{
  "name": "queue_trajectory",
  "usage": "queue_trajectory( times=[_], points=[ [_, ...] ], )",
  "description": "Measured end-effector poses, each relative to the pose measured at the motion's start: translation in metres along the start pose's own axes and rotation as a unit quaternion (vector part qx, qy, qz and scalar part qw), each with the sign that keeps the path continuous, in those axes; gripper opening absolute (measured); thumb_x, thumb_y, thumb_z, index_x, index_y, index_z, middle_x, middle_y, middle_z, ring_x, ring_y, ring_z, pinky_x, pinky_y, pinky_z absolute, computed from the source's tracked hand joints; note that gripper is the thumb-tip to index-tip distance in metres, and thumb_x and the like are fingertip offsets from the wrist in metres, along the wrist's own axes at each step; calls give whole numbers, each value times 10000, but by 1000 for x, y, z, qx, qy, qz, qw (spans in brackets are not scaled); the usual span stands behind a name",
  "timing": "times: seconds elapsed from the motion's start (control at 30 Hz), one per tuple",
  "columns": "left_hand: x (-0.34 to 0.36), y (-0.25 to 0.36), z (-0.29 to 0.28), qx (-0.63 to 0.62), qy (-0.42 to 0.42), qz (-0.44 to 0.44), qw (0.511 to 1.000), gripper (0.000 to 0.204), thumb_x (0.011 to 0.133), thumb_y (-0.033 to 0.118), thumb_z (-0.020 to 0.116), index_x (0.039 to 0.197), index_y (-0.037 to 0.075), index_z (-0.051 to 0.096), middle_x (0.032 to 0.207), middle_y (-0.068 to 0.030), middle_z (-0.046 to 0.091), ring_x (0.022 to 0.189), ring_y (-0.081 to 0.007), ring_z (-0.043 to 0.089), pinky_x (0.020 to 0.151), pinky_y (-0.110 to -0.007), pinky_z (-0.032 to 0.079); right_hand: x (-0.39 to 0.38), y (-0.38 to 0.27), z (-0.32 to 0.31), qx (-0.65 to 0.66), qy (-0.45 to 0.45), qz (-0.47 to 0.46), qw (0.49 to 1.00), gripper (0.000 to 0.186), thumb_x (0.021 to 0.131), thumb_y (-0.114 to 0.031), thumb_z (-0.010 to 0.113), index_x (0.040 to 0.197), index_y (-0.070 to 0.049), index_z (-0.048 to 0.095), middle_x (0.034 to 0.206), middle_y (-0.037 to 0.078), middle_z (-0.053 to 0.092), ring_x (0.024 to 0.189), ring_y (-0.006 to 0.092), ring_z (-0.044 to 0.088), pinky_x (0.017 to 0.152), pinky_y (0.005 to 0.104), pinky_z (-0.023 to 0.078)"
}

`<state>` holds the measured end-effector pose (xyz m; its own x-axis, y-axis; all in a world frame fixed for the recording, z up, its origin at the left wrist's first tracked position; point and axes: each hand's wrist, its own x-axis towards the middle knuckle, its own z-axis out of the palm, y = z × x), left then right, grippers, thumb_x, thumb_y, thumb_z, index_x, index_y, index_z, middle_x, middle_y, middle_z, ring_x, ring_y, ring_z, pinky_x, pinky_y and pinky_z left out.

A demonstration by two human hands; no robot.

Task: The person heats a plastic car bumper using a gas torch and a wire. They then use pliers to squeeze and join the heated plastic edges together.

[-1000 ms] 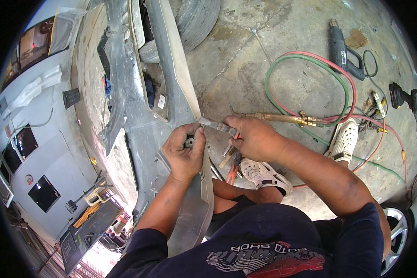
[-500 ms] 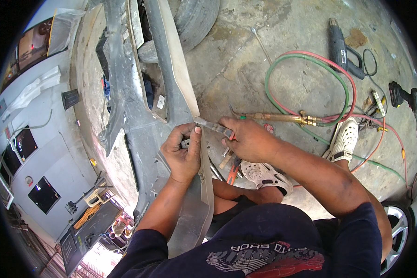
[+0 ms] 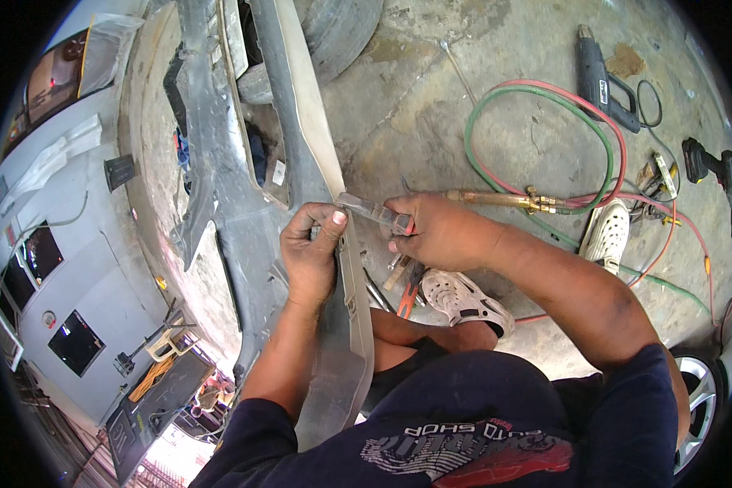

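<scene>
A long grey plastic car bumper cover (image 3: 248, 236) lies along my left side and across my lap. My left hand (image 3: 311, 252) is closed on its edge, thumb and fingers pinching it near the middle. In my closed right hand (image 3: 447, 232) is a flat grey-bladed hand tool (image 3: 372, 211) with red on its handle; its exact kind is hard to tell. The blade's tip meets the bumper edge just beyond my left fingers. Just past my right knuckles lies a brass gas torch (image 3: 504, 199), its tip partly hidden behind that hand.
Red and green hoses (image 3: 472, 122) loop over the concrete floor. A heat gun (image 3: 600, 85) and a cordless drill (image 3: 712, 175) lie at the right. Orange-handled pliers (image 3: 409, 297) rest near my shoe. A tyre (image 3: 342, 41) and a wrench (image 3: 458, 73) lie farther off.
Both hands have shifted slightly, my left one a little left and up along the bumper edge. The tool's blade now lies at a slightly different spot. My right foot has moved slightly.
</scene>
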<state>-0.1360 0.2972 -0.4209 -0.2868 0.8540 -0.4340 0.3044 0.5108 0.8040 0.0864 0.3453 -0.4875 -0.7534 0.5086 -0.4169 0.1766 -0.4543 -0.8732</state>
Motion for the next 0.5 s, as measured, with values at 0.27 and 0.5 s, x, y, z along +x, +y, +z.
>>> queue_trajectory(
  times=[0.27, 0.5],
  points=[
    [12, -3, -8, -169, -83, -98, 977, 147, 967, 156, 804, 919, 59, 704, 907, -11, 717, 872, -121, 632, 862, -300, 509, -3, -29, -36, 78, -172, 116, 975, 323, 933, -200, 783, 1178, -7, 698, 857, 82, 706, 762, 166, 658, 714, 343, 532],
    [8, 6, 0, 145, 21, 69, 987, 156, 925, 133, 843, 899, 14, 746, 871, -21, 741, 810, -108, 652, 780, -271, 508, 12, 9, -39, 51, -142, 30, 988, 406, 949, -205, 759, 1290, -9, 659, 917, 88, 707, 778, 181, 654, 730, 348, 529]
  ],
)
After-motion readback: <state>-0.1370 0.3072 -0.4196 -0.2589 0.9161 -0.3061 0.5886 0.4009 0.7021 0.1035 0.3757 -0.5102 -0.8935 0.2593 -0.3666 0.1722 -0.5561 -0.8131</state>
